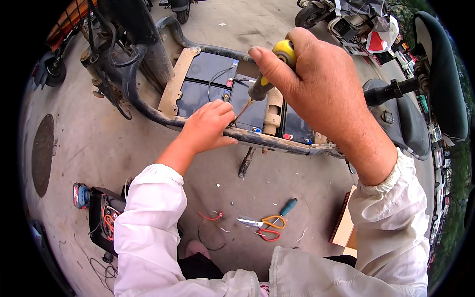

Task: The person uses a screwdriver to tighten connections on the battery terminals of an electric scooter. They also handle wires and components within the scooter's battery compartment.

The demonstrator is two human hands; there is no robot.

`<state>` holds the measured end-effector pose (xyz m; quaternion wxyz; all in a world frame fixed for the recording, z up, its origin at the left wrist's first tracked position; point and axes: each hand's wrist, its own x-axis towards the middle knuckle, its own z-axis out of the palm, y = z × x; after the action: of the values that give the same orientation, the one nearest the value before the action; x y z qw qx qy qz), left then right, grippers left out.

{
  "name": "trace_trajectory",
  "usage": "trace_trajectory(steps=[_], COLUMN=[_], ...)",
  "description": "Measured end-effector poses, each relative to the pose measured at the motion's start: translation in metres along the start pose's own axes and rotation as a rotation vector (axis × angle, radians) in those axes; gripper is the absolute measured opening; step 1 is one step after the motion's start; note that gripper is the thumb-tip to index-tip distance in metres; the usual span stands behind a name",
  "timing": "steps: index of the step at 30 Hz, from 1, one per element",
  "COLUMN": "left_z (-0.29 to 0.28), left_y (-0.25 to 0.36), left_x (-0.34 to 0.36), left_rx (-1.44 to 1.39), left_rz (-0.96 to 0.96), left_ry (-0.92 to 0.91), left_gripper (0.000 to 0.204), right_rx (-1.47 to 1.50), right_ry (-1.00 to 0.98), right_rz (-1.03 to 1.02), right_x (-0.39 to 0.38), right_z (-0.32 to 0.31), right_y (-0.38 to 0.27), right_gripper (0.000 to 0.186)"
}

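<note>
My right hand [319,89] grips a yellow and grey screwdriver [262,85], angled down with its shaft reaching a battery compartment's near rail. Just left of the screwdriver tip, my left hand [210,126] rests at the black tubular frame [166,118], fingers curled; what they hold, if anything, is hidden. Several black batteries [208,67] sit inside, with red and blue terminals and short black cables. A tan metal bracket [271,118] stands between batteries on the right.
Scissors [269,225], a teal-handled tool [288,207] and wire scraps lie below. An open black case [101,222] with a blue-based tool is lower left, a cardboard box [344,222] lower right. The seat [410,123] juts at right; parked scooters [346,27] stand behind.
</note>
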<state>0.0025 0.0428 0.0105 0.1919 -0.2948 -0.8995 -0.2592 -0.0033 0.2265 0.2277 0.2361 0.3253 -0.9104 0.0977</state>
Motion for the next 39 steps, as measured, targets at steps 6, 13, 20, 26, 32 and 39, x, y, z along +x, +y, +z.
trace_trajectory(steps=[6, 13, 20, 26, 32, 39], left_z=[-0.005, 0.003, -0.002, 0.004, -0.005, 0.005], left_y=[0.001, 0.0, -0.003, 0.0, 0.004, 0.002], left_x=[-0.005, 0.001, -0.007, 0.006, -0.006, 0.003], left_rx=[0.002, -0.014, 0.015, 0.014, 0.006, 0.001], left_rz=[-0.049, -0.002, -0.04, 0.0, -0.049, -0.01], left_ry=[-0.02, 0.012, -0.021, -0.021, -0.004, 0.033], left_gripper=[0.048, 0.049, 0.05, 0.051, 0.052, 0.052], right_rx=[0.202, 0.071, 0.159, 0.147, 0.217, 0.182], right_ry=[-0.207, -0.11, -0.228, -0.06, -0.217, 0.048], right_rz=[-0.525, 0.052, -0.571, -0.015, -0.443, 0.042], right_x=[0.01, 0.015, 0.014, 0.011, 0.017, -0.001], right_z=[-0.018, -0.001, -0.014, 0.001, -0.01, 0.018], right_y=[0.008, -0.003, 0.0, -0.006, -0.01, -0.014], right_gripper=[0.034, 0.035, 0.033, 0.038, 0.03, 0.04])
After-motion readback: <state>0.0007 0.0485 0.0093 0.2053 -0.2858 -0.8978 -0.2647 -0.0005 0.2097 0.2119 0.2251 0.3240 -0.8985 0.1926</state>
